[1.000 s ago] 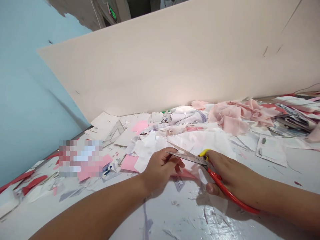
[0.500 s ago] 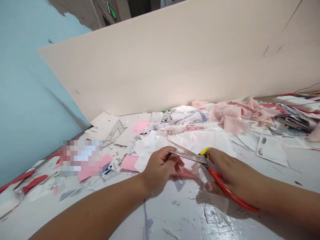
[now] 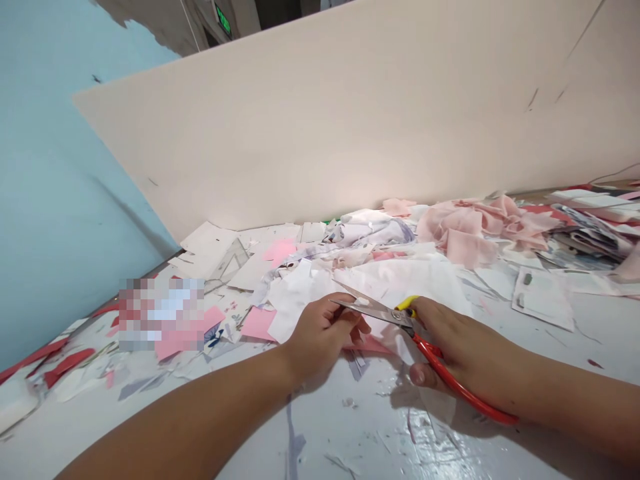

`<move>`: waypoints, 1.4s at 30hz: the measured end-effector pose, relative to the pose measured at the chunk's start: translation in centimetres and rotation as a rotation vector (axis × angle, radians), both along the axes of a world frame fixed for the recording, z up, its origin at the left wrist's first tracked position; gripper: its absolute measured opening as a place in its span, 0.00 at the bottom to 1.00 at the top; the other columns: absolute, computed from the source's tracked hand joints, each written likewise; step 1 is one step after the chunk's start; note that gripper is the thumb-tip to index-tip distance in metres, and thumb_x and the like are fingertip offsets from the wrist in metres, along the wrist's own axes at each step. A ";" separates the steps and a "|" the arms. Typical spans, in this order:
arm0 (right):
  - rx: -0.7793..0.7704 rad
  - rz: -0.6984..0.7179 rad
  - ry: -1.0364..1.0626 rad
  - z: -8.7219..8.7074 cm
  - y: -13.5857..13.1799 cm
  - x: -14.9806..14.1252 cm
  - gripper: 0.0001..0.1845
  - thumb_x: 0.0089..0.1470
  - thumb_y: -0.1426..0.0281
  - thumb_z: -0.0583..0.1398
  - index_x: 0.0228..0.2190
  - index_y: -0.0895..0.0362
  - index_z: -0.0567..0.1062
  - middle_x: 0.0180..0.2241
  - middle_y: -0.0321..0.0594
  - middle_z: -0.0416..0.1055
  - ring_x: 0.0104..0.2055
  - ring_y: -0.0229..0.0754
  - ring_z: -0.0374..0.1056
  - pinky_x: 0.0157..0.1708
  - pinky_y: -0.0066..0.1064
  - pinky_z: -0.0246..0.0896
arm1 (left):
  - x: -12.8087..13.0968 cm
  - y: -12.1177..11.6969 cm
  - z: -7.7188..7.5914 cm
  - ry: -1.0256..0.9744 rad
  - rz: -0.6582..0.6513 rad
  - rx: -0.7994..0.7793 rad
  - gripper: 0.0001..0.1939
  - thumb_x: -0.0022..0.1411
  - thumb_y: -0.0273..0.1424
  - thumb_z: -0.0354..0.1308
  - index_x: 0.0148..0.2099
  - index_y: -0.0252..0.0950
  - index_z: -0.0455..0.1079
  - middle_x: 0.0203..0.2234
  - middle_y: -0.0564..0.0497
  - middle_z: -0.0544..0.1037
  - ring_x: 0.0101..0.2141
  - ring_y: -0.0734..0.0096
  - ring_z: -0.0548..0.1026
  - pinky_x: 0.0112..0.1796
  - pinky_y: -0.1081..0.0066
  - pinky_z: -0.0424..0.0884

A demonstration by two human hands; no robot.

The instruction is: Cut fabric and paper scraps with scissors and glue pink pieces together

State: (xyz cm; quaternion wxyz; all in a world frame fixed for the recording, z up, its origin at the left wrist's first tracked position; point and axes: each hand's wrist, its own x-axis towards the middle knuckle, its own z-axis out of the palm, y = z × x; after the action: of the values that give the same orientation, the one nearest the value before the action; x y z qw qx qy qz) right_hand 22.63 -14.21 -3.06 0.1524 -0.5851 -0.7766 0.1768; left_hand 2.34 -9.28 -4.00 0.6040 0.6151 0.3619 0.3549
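- Steel-bladed scissors with red-and-yellow handles [image 3: 397,316]: above white tabletop [image 3: 530,347], grasped in right hand [image 3: 450,333], blades parted
- Likely handling: stiff, fairly light; hold by handles
- Left hand [image 3: 317,337]: fingers curled beside blades, hold unclear

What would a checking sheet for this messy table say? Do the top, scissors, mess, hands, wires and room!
Surface: white table, shiny, littered with small bits.
Working things: scissors with red and yellow handles, blades apart.
Clutter: pink cloth heaped at the back; flat pink piece and other scraps around.
Hands: right hand grips the scissors; left hand is curled by the blade tips, its hold unclear.
Cables: thin cord at far right.
Surroundings: beige board behind, blue wall at left.
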 end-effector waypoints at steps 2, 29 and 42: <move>-0.017 -0.004 -0.004 0.1 0.0 0.0 0.20 0.44 0.54 0.56 0.33 0.56 0.61 0.34 0.46 0.67 0.32 0.48 0.64 0.26 0.36 0.59 | 0.0 0.0 0.0 0.003 -0.003 -0.003 0.14 0.53 0.41 0.54 0.29 0.34 0.64 0.24 0.50 0.70 0.23 0.76 0.68 0.22 0.73 0.69; -0.140 -0.063 -0.010 1.4 0.2 -0.5 0.15 0.48 0.55 0.53 0.27 0.54 0.59 0.30 0.40 0.68 0.28 0.44 0.64 0.25 0.32 0.58 | 0.1 0.1 -0.4 -0.017 0.037 0.020 0.14 0.54 0.40 0.54 0.29 0.33 0.64 0.22 0.51 0.71 0.20 0.76 0.68 0.18 0.73 0.69; 0.142 0.071 -0.099 -0.9 0.1 0.2 0.18 0.46 0.55 0.55 0.31 0.56 0.59 0.32 0.46 0.63 0.32 0.49 0.64 0.26 0.38 0.60 | 0.0 0.1 0.1 -0.072 0.107 0.004 0.02 0.54 0.28 0.52 0.31 0.35 0.64 0.21 0.53 0.72 0.21 0.78 0.69 0.23 0.74 0.68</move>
State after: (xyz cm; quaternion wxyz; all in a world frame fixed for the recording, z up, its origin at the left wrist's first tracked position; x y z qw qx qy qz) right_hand 22.84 -14.15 -3.97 0.1485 -0.5529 -0.8141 0.0976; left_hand 2.34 -9.23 -3.87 0.5957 0.5827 0.3717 0.4092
